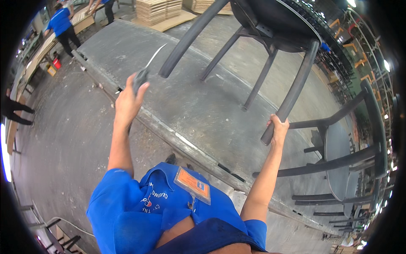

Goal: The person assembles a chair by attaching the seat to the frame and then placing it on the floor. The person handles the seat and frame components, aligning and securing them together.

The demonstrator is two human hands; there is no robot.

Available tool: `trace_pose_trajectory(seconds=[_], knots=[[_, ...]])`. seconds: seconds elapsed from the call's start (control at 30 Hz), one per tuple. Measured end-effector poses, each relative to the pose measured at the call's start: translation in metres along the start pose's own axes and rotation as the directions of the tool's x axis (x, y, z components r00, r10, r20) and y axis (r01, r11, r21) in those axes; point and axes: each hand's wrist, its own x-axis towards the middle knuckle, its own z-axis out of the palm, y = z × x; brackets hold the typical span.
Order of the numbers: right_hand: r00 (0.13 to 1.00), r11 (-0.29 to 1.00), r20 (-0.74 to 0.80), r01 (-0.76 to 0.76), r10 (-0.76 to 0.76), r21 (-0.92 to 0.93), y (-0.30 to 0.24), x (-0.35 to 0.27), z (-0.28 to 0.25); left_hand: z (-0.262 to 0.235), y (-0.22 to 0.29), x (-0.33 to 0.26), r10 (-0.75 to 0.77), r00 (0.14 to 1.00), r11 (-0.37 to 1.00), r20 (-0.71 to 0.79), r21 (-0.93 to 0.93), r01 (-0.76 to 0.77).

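A black chair [306, 63] with a rounded seat tilts up in front of me, its underside and legs showing. My right hand [278, 128] is closed round the lower end of its near right leg. In my raised left hand [128, 100] is a dark grey object [141, 79] with a thin, curved, whitish strip sticking out at the top; its exact kind I cannot make out. The strip's tip is apart from the chair, left of the leg nearest to it.
A long grey platform [198, 114] runs under the chair. More black chairs [338, 139] stand along the right. Stacked wooden boards [152, 10] lie at the back. A person in a blue shirt [60, 21] bends over a bench at far left, near a red bucket [56, 63].
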Motion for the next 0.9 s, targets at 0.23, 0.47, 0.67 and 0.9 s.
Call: trace_pose_trajectory(seconds=[0.23,0.47,0.67,0.9], knots=[[1.0,0.999,0.006,0.023,-0.023,-0.049,0.005,-0.006,0.0,-0.042,-0.065,-0.094,-0.243,0.97,0.967,-0.004,-0.085,0.242],[0.999,0.999,0.03,0.034,-0.033,-0.022,0.02,-0.031,-0.001,-0.041,-0.062,-0.106,-0.152,0.959,0.967,0.24,-0.166,0.195],[1.0,1.0,0.012,0.015,-0.016,0.019,0.034,-0.053,0.002,-0.033,-0.046,-0.078,0.006,0.966,0.994,0.257,-0.109,0.023],[0.987,1.0,-0.163,-0.005,0.001,-0.024,0.044,-0.129,0.065,-0.038,-0.009,-0.019,0.138,0.966,0.966,0.218,-0.247,-0.082]])
